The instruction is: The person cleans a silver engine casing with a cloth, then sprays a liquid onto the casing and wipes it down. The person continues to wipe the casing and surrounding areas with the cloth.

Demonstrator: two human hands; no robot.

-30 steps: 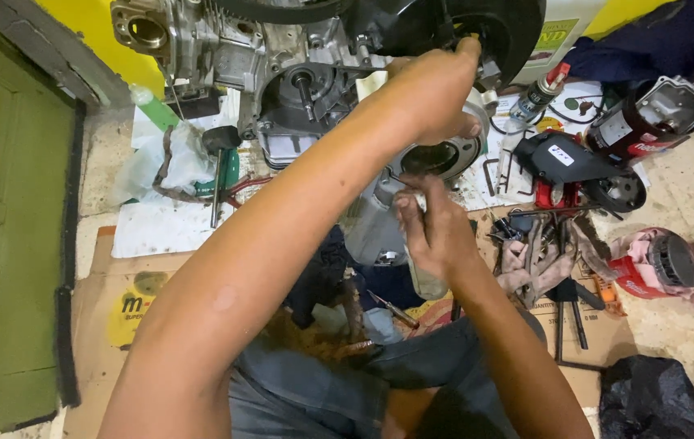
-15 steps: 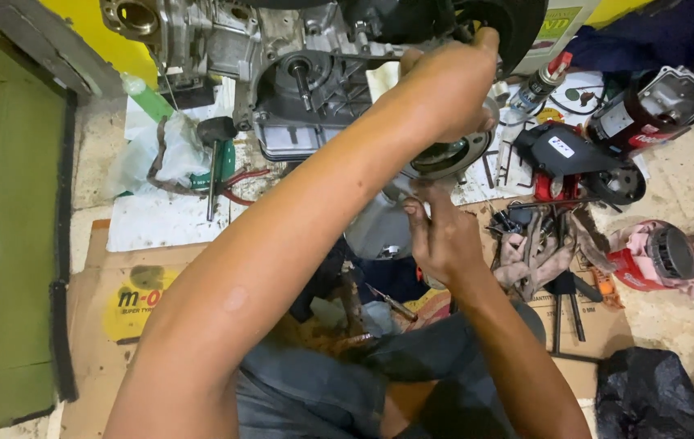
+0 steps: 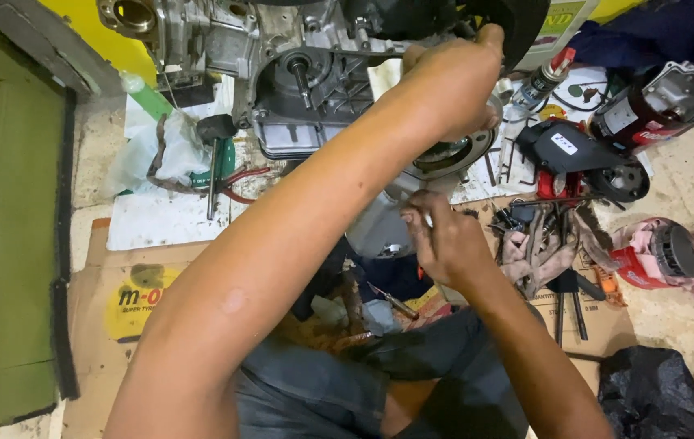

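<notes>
A grey metal engine [image 3: 298, 65] with an open crankcase and a protruding shaft stands at the top of the head view. My left hand [image 3: 453, 77] reaches up across the frame and grips a round metal part [image 3: 453, 158] at the engine's right side. My right hand [image 3: 440, 240] sits just below that part, its fingers pinched on a small slim tool or fastener whose tip points up at it. What the fingers hold is too small to make out.
A hammer [image 3: 215, 162] lies on white paper at the left. Pliers, wrenches and rags [image 3: 546, 244] are heaped at the right beside a black cover [image 3: 579, 150], a spray can [image 3: 542, 81] and red parts [image 3: 656, 256]. A green door [image 3: 6, 244] stands left; a black bag [image 3: 652, 394] lies bottom right.
The view has drifted so the engine sits lower and more central. My right hand has moved slightly up toward the round part; my left hand keeps its grip.
</notes>
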